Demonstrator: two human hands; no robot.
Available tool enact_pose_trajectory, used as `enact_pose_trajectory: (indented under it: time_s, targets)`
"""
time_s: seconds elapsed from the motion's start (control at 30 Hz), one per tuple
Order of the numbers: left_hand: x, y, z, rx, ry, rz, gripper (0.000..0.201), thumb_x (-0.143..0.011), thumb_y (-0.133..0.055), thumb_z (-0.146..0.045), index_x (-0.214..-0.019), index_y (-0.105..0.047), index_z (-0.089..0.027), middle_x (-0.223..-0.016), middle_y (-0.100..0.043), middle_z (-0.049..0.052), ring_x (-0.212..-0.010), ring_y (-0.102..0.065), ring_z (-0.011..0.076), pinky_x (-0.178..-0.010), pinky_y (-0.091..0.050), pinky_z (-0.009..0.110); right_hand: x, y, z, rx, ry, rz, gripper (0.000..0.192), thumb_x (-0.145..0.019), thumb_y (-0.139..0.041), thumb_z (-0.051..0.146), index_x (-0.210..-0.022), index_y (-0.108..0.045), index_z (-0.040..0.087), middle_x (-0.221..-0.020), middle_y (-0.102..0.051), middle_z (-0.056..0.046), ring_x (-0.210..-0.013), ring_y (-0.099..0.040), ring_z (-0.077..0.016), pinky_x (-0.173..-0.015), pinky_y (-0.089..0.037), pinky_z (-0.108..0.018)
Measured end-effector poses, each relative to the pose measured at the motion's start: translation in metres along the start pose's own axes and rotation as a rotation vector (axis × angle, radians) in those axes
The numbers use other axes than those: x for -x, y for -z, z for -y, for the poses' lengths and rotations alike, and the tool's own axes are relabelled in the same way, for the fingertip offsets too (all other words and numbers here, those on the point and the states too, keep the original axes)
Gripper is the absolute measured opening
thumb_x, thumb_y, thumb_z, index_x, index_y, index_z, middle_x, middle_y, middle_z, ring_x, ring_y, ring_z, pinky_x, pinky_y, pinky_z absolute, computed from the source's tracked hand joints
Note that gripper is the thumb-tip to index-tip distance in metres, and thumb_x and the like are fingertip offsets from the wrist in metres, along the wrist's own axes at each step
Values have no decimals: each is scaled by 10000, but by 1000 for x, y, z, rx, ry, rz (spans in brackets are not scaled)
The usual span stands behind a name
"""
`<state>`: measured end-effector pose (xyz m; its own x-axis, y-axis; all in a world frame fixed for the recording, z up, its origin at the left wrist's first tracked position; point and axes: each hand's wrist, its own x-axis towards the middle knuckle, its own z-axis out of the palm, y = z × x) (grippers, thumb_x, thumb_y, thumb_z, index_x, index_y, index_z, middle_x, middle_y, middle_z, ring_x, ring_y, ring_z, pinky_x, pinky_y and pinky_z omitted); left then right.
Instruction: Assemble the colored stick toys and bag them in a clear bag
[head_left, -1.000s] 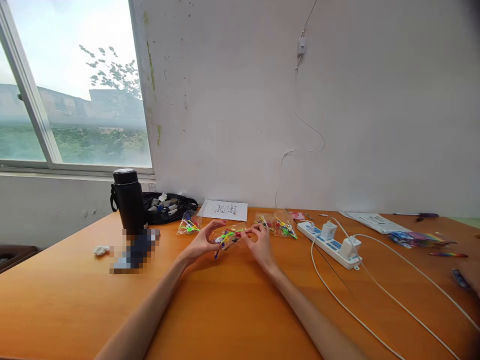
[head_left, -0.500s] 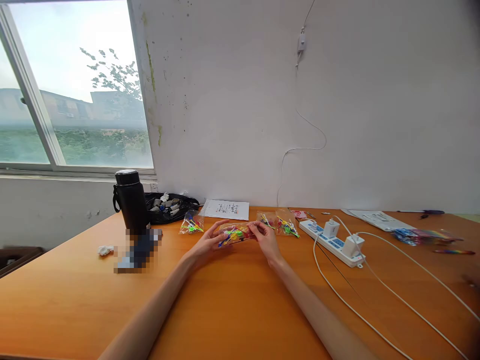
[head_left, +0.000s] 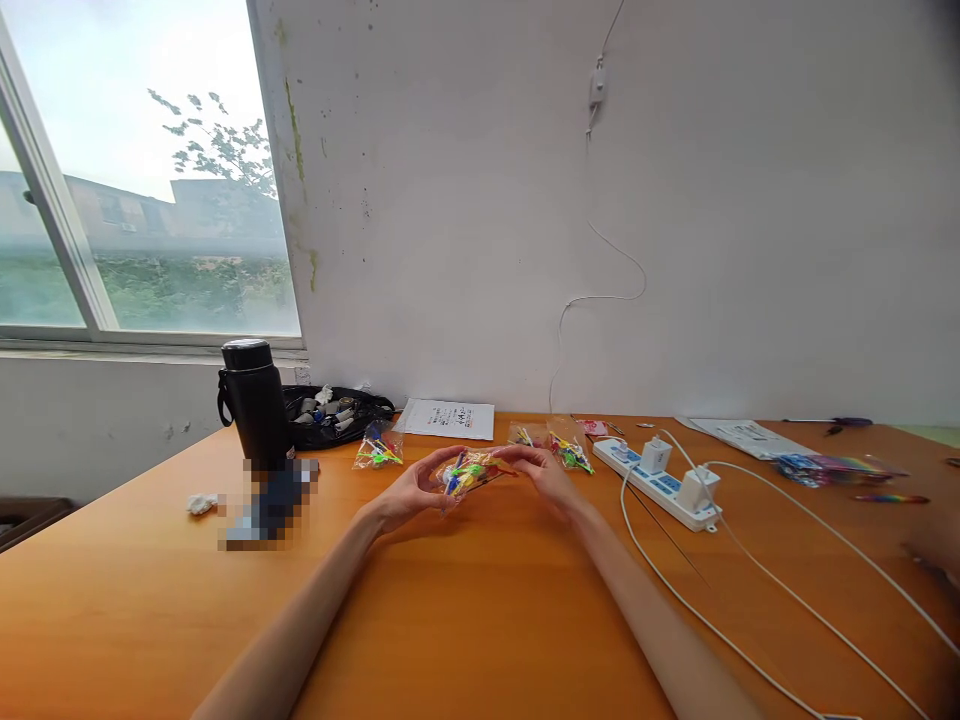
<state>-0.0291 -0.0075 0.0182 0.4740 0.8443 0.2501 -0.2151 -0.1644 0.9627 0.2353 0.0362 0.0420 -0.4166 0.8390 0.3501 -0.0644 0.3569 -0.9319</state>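
Between my hands, just above the table, is a clear plastic bag of small colourful parts [head_left: 466, 474], with yellow, green, blue and red pieces showing. My left hand [head_left: 411, 492] grips its left end, thumb below and fingers above. My right hand [head_left: 546, 474] pinches the upper right end. Similar clear bags lie behind: one bag [head_left: 379, 448] to the left, another bag [head_left: 571, 450] just beyond my right hand, and a third bag [head_left: 527, 436] partly hidden by that hand.
A black bottle [head_left: 256, 405] stands at the left before a black bag of odds and ends [head_left: 337, 418]. A printed sheet [head_left: 448, 419] lies by the wall. At right are a power strip [head_left: 667, 488] with trailing cables, colourful packets [head_left: 832, 470] and a screwdriver [head_left: 847, 422]. A blurred hand [head_left: 934, 550] shows far right.
My right hand has moved a little right and its fingers now arch over the bag. The bag has turned and tilted. The view has shifted slightly; the blurred hand at right shows more.
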Motion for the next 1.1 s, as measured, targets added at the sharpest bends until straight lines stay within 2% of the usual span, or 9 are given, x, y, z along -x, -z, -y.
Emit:
enact_pose_trajectory:
  time_s: [0.13,0.23,0.3,0.4,0.47,0.53,0.67,0.9,1.1]
  targets:
    - [1,0,-3,12,-37,8,813,-678,-860,-157,-1405,-541,-333,-1585,-378,74,-1202,-574,241,-965,-472,326,2,7,-1,-86,-23,1,348,-734,-799,471,-983,-788,229,-1245,-709,-86,-1193,-627,-292,-1093,-446,-474]
    - [2,0,-3,22,-23,11,829,-677,-862,-166,-1411,-529,-357,-1609,-338,74,-1164,-596,234,-895,-483,304,2,8,-2,-19,-38,27,446,-724,-814,492,-1086,-760,238,-1265,-702,-85,-1216,-627,-287,-1103,-451,-488]
    - [2,0,-4,49,-11,7,860,-701,-848,-177,-1447,-473,-385,-1569,-404,83,-1136,-615,227,-846,-479,290,1,8,-5,-11,-30,69,563,-720,-824,476,-1225,-697,261,-1274,-699,-77,-1217,-635,-273,-1101,-461,-496]
    - [3,0,-7,87,-6,-34,775,-811,-771,-232,-1484,-415,-378,-1413,-571,87,-1170,-613,220,-904,-455,304,-1,6,-11,9,2,102,696,-726,-828,458,-1355,-597,269,-1256,-707,-83,-1200,-652,-263,-1095,-472,-504]
    - [2,1,-7,94,-7,-68,638,-874,-710,-289,-1457,-457,-346,-1368,-606,84,-1216,-596,225,-977,-430,331,-2,5,-12,35,6,82,711,-732,-824,462,-1368,-581,259,-1241,-714,-92,-1193,-657,-268,-1094,-473,-512]
    - [1,2,-5,85,-1,-85,574,-875,-709,-317,-1414,-512,-320,-1364,-613,84,-1252,-576,238,-1034,-404,360,-2,6,-11,46,5,62,704,-735,-822,465,-1361,-581,253,-1241,-713,-96,-1194,-657,-273,-1092,-475,-516]
    - [2,7,-3,5,-9,-57,622,-789,-794,-285,-1370,-574,-305,-1440,-560,82,-1337,-502,263,-1093,-368,376,1,11,-2,52,-9,112,658,-763,-804,446,-1352,-584,252,-1255,-706,-99,-1226,-637,-273,-1092,-475,-511]
    - [9,11,-11,-116,4,37,684,-771,-803,-251,-1404,-556,-329,-1588,-393,58,-1471,-318,289,-1129,-348,387,6,17,6,77,-39,149,652,-739,-826,437,-1322,-612,238,-1295,-683,-111,-1228,-632,-268,-1106,-468,-494]
    - [11,16,-14,-128,46,98,725,-756,-813,-228,-1419,-539,-331,-1610,-358,63,-1471,-324,298,-1091,-400,380,7,18,7,73,-50,169,633,-728,-830,431,-1295,-634,229,-1307,-673,-113,-1203,-644,-277,-1091,-484,-510]
